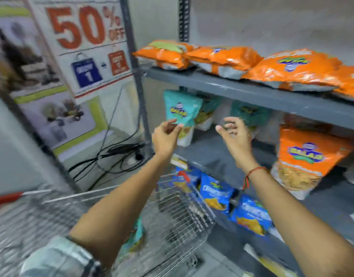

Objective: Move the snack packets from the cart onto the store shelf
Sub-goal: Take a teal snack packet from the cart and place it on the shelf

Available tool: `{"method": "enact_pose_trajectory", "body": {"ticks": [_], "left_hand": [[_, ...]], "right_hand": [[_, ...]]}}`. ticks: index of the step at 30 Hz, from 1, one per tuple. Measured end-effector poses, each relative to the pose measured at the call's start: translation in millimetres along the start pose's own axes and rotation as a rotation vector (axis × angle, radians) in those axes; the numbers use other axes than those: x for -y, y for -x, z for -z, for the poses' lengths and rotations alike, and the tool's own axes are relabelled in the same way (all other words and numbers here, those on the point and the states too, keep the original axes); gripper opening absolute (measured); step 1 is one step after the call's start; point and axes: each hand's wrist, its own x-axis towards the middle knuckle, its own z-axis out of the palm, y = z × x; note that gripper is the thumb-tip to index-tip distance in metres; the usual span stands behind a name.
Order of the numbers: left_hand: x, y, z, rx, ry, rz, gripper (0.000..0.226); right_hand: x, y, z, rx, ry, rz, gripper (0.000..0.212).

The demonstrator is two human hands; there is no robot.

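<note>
Pinching one teal packet at mid-shelf, left hand; right hand fingers spread, empty.

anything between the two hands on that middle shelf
In the head view, a teal packet stands between the left hand, which pinches another teal packet, and the open right hand.

Upright teal snack packet on the grey shelf's middle tier

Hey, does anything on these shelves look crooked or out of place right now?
Mostly tidy. The teal packet at the left hand leans tilted on the middle shelf, not yet standing straight. The orange packets on the top shelf lie flat, overlapping unevenly. Nothing looks spilled or torn.
</note>
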Motion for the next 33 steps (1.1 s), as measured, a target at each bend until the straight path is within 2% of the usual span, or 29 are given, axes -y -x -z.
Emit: {"method": "enact_pose_trajectory", "body": {"ticks": [2,6,9,13,15,17,19,20,23,25,26,28,33], "left_hand": [[27.8,1.6,65.5,-0.107,-0.09,0.06,0.031],[102.9,32.0,179.9,-0.261,-0.353,0.314,0.03],[171.7,74.5,237.0,-0.219,-0.535,0.618,0.023],[244.3,138.3,265.5,-0.193,-0.675,1.021,0.032],[267.2,161.4,259.3,-0.159,-0.619,1.145,0.041],[295.4,170.2,248.7,-0.151,-0.507,1.218,0.058],[317.4,172.6,235.8,-0.205,-0.432,1.227,0.062],[326.8,172.0,230.0,-0.244,-0.422,1.228,0.058],[346.2,166.5,216.8,-0.384,-0.413,1.228,0.038],[353.5,162.6,213.6,-0.454,-0.467,1.212,0.025],[355.6,160.8,213.8,-0.468,-0.513,1.211,0.024],[358.3,158.3,216.6,-0.493,-0.578,1.219,0.026],[354.1,148.2,218.4,-0.429,-0.603,1.133,0.02]], "right_hand": [[-2.4,21.8,-49.4,0.178,-0.043,-0.061,0.026],[-31.6,66.7,-136.0,0.547,0.007,-0.221,0.03],[-71.9,98.8,-189.5,0.844,0.135,-0.317,0.039],[-149.8,137.6,-252.9,1.159,0.314,-0.468,0.038],[-179.1,156.3,-268.2,1.316,0.38,-0.535,0.027],[-212.9,174.8,-287.1,1.455,0.476,-0.577,0.033],[-236.6,190.0,-298.8,1.482,0.48,-0.627,0.051],[-243.7,196.6,-303.7,1.478,0.458,-0.646,0.051],[-257.3,211.1,-316.1,1.453,0.408,-0.696,0.033],[-263.0,214.6,-321.2,1.377,0.422,-0.641,0.008],[-265.0,214.4,-322.7,1.337,0.43,-0.605,0.007],[-268.1,213.5,-323.3,1.295,0.446,-0.558,0.03],[-262.3,208.2,-306.0,1.191,0.417,-0.512,0.034]]}}
